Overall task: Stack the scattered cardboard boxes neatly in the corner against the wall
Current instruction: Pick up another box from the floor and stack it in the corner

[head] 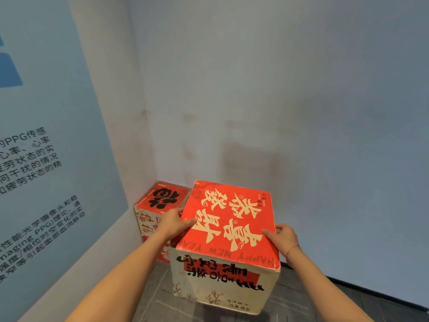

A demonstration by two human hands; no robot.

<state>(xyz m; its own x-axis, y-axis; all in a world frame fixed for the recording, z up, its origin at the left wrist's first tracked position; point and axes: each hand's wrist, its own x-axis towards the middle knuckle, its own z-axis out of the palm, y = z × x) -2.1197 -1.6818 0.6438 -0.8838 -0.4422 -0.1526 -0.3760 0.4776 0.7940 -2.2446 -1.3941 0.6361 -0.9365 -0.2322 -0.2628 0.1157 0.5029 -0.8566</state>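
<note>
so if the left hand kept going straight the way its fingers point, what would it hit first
Probably nothing new: the left hand already holds the big box at its left edge, fingers pointing into it. The smaller box sits behind.

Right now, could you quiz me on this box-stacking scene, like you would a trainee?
1. True or false: both hands hold the large red-topped box.
2. Where does the smaller box sit? A) in the corner against the walls B) on top of the large box C) out in the open floor
3. Which English words are printed along the large box's red lid?

Key: 1 true: the left hand and right hand grip opposite edges of the lid. 2 A. 3 HAPPY NEW YEAR, seen upside down.
</note>
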